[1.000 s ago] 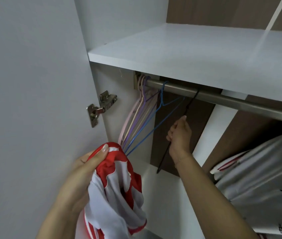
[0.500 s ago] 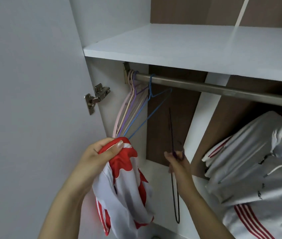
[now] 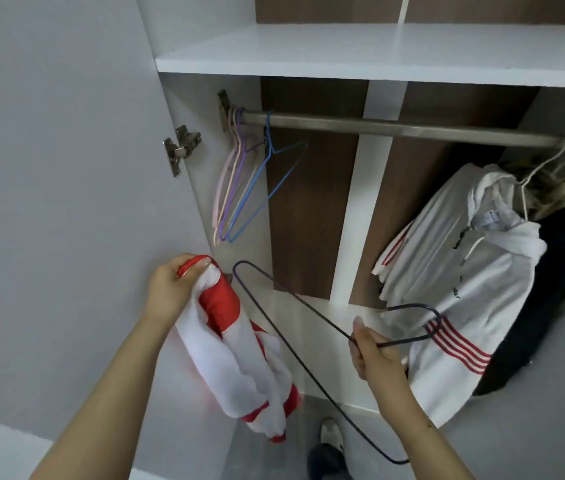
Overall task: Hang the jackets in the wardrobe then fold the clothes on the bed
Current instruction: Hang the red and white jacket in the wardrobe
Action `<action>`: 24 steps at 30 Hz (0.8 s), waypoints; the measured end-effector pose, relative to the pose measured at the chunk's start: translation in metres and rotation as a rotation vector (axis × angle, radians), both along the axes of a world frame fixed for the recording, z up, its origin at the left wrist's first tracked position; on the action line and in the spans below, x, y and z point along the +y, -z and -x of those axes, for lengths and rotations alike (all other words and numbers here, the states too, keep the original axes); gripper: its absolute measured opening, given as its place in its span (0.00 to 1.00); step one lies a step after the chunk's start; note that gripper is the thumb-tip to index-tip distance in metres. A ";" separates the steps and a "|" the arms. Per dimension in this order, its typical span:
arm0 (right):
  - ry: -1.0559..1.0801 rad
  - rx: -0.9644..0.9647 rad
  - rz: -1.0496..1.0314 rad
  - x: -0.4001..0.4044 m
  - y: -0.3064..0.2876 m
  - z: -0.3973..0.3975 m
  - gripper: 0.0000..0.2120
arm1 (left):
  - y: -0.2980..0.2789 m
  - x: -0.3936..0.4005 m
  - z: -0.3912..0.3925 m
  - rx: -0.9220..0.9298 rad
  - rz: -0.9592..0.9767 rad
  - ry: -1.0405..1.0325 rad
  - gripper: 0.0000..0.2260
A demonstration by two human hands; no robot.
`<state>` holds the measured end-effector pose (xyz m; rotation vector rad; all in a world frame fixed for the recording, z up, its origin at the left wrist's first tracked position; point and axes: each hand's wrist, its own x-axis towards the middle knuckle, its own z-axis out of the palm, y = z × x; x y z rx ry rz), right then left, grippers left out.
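My left hand [image 3: 170, 287] grips the top of a red and white jacket [image 3: 239, 351], which hangs bunched below it in front of the open wardrobe. My right hand [image 3: 374, 351] holds a dark wire hanger [image 3: 295, 299] near its hook, turned flat between the two hands and off the rail. The metal rail [image 3: 395, 128] runs across the wardrobe under a white shelf [image 3: 378, 53]. A white jacket with red stripes [image 3: 464, 282] hangs on a white hanger at the rail's right end.
Several empty pink, purple and blue hangers [image 3: 243, 188] hang at the rail's left end. The open wardrobe door [image 3: 59, 168] with its hinge [image 3: 182, 147] fills the left. A dark garment [image 3: 551, 296] hangs behind the white jacket. My shoe [image 3: 329, 434] shows below.
My right hand has lifted the dark hanger off the rail, brought it down and turned it flat. The view has tilted down; my left hand still holds the jacket.
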<state>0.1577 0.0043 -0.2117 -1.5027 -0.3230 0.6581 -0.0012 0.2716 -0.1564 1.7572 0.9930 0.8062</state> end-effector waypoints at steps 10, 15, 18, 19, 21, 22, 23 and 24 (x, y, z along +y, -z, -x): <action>-0.273 -0.359 0.184 -0.021 0.013 0.044 0.24 | -0.042 -0.090 0.004 -0.111 0.335 0.340 0.07; -0.235 -0.415 0.161 -0.013 -0.012 0.047 0.23 | -0.056 -0.148 0.004 0.068 0.135 0.570 0.13; -0.248 -0.346 0.029 -0.027 -0.039 0.033 0.23 | -0.051 -0.166 0.005 0.389 -0.274 0.501 0.17; -0.257 -0.364 0.014 -0.033 -0.047 0.029 0.23 | -0.048 -0.173 0.003 0.468 -0.389 0.483 0.17; -0.285 -0.392 -0.009 -0.041 -0.060 0.024 0.23 | -0.048 -0.185 -0.001 0.558 -0.616 0.403 0.14; -0.298 -0.386 -0.026 -0.043 -0.065 0.023 0.24 | -0.048 -0.189 -0.004 0.594 -0.780 0.340 0.14; -0.311 -0.379 -0.029 -0.047 -0.071 0.021 0.24 | -0.049 -0.191 -0.007 0.631 -0.936 0.276 0.16; -0.324 -0.385 -0.019 -0.049 -0.078 0.019 0.24 | -0.049 -0.191 -0.010 0.648 -1.038 0.236 0.19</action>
